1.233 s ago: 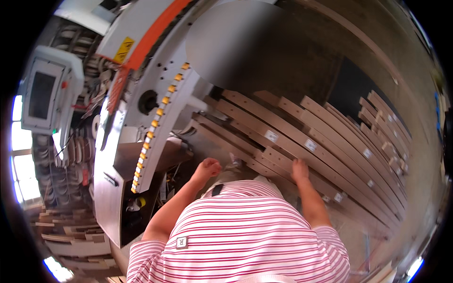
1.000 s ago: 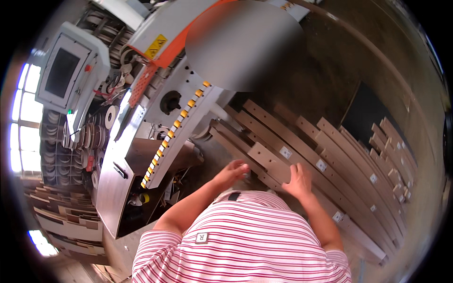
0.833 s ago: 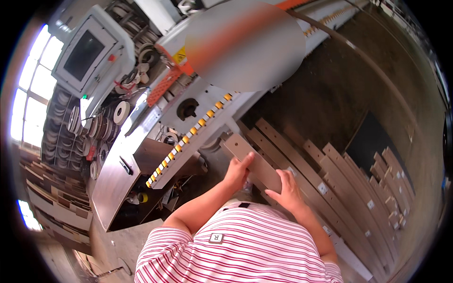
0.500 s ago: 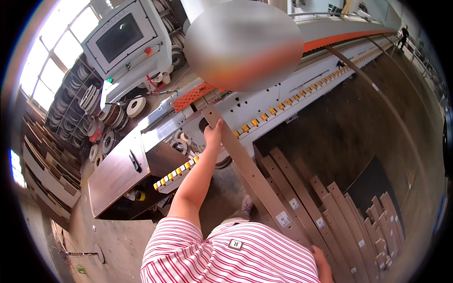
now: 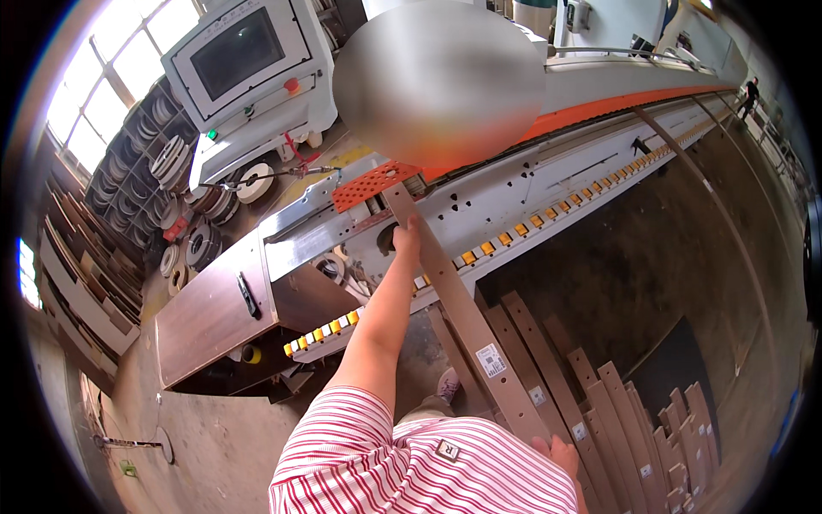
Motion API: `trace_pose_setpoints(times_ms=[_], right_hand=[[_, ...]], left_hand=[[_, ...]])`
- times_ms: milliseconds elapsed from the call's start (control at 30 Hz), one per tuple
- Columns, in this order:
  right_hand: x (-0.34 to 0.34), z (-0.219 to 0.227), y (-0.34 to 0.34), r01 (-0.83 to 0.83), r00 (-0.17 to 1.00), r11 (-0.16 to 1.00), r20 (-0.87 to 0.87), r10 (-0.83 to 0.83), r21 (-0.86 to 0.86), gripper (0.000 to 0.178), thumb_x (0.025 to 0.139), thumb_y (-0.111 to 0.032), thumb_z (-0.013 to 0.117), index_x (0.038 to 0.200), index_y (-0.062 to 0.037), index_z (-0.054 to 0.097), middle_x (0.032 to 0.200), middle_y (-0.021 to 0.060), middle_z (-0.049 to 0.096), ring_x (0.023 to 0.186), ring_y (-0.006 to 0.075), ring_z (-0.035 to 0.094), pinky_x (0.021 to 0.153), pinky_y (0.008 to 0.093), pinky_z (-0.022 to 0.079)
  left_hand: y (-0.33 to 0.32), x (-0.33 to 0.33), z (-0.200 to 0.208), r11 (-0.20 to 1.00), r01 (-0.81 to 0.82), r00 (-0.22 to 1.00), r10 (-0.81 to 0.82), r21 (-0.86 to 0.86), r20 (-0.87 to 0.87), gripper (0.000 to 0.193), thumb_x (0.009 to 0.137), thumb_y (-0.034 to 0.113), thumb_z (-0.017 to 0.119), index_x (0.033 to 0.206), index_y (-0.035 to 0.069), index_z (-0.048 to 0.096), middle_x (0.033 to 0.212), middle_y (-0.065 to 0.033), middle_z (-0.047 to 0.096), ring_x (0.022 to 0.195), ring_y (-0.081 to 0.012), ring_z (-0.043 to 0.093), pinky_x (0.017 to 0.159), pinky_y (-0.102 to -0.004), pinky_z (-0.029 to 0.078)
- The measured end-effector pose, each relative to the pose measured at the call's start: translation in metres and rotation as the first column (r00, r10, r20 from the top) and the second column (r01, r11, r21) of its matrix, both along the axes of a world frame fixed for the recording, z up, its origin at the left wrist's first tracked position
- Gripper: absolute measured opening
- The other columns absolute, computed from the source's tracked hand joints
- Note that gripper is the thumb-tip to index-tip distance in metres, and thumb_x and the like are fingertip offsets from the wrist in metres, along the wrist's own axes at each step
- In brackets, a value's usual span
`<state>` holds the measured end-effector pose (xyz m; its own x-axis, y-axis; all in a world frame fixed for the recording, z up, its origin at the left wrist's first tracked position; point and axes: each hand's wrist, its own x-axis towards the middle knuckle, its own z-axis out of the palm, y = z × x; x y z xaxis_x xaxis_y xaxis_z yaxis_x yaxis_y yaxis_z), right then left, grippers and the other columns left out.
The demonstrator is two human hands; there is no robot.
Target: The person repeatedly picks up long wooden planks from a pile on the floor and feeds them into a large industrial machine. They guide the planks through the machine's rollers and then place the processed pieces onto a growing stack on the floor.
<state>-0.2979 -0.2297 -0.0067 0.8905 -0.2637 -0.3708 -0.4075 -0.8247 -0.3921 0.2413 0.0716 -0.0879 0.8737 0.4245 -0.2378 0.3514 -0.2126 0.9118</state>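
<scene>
A long brown board [image 5: 460, 295] with drilled holes and a white label slants from the machine down toward my right side. My left hand [image 5: 408, 240] is closed on the board's left edge near its far end. That far end lies against the machine [image 5: 479, 203], beside a perforated orange guard [image 5: 374, 186]. At the near end, my right hand [image 5: 558, 454] grips the board, its fingers partly hidden. Yellow rollers [image 5: 503, 239] line the machine's front edge, and the board passes over them.
Several similar boards [image 5: 612, 424] stand in rows at the right. A control cabinet with a screen [image 5: 238, 53] stands at the upper left. Below it, a brown cabinet [image 5: 214, 317] has a black cutter knife [image 5: 248, 295] on top. Edging rolls [image 5: 203, 246] fill a rack. A person [image 5: 750, 96] stands far off.
The board has moved forward, its far end now at the orange guard. My right hand has come forward and shows more. The view has shifted slightly.
</scene>
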Motion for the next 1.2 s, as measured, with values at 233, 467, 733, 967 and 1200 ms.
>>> trace_pose_setpoints(times_ms=[233, 467, 733, 967, 1200], right_hand=[[0.010, -0.005, -0.005, -0.005, 0.995, 1.000, -0.102, 0.007, 0.012, 0.074, 0.087, -0.072, 0.041, 0.073, -0.0016, 0.056, 0.064, 0.0258, 0.062, 0.064, 0.0456, 0.063, 0.056, 0.0526, 0.049], [0.018, -0.002, -0.012, 0.023, 0.982, 0.996, -0.190, -0.006, 0.088, 0.074, 0.086, -0.072, 0.045, 0.072, -0.0002, 0.058, 0.063, 0.0247, 0.061, 0.063, 0.0454, 0.063, 0.055, 0.0520, 0.048], [0.033, 0.005, -0.032, 0.035, 0.999, 0.997, -0.024, -0.033, 0.076, 0.070, 0.085, -0.067, 0.051, 0.074, 0.0022, 0.060, 0.063, 0.0260, 0.059, 0.063, 0.0467, 0.060, 0.057, 0.0536, 0.046], [0.046, 0.020, -0.070, 0.181, 0.980, 0.983, -0.082, -0.180, 0.009, 0.065, 0.086, -0.060, 0.054, 0.086, 0.0042, 0.063, 0.081, 0.0297, 0.063, 0.081, 0.0470, 0.061, 0.070, 0.0540, 0.046], [0.062, 0.006, -0.087, 0.363, 0.881, 0.927, 0.359, -0.308, -0.095, 0.044, 0.088, -0.035, 0.064, 0.115, -0.0022, 0.056, 0.101, 0.0221, 0.062, 0.094, 0.0424, 0.057, 0.081, 0.0471, 0.045]], left_hand=[[-0.005, 0.008, 0.006, 0.983, -0.039, 0.999, 0.044, 0.179, -0.022, 0.066, 0.093, 0.053, 0.052, 0.113, -0.010, 0.057, 0.112, -0.0278, 0.062, 0.106, -0.0423, 0.059, 0.088, -0.0441, 0.046], [-0.006, 0.010, 0.009, 0.976, -0.030, 0.998, 0.039, 0.214, -0.039, 0.071, 0.094, 0.056, 0.048, 0.110, -0.012, 0.057, 0.109, -0.0307, 0.062, 0.106, -0.0438, 0.058, 0.087, -0.0450, 0.046], [-0.037, 0.014, 0.025, 0.986, -0.028, 0.999, 0.031, 0.166, -0.013, 0.073, 0.094, 0.056, 0.046, 0.110, -0.014, 0.055, 0.111, -0.0324, 0.061, 0.108, -0.0460, 0.057, 0.090, -0.0472, 0.045], [-0.127, 0.066, -0.027, 0.755, 0.329, 0.942, -0.299, 0.567, -0.149, 0.052, 0.096, 0.039, 0.045, 0.125, -0.005, 0.051, 0.115, -0.0286, 0.060, 0.103, -0.0388, 0.061, 0.084, -0.0442, 0.048], [-0.170, 0.090, -0.043, 0.840, 0.449, 0.874, -0.485, -0.305, -0.047, 0.046, 0.097, 0.058, 0.040, 0.103, 0.014, 0.056, 0.079, -0.0030, 0.055, 0.068, -0.0155, 0.054, 0.056, -0.0350, 0.047]])
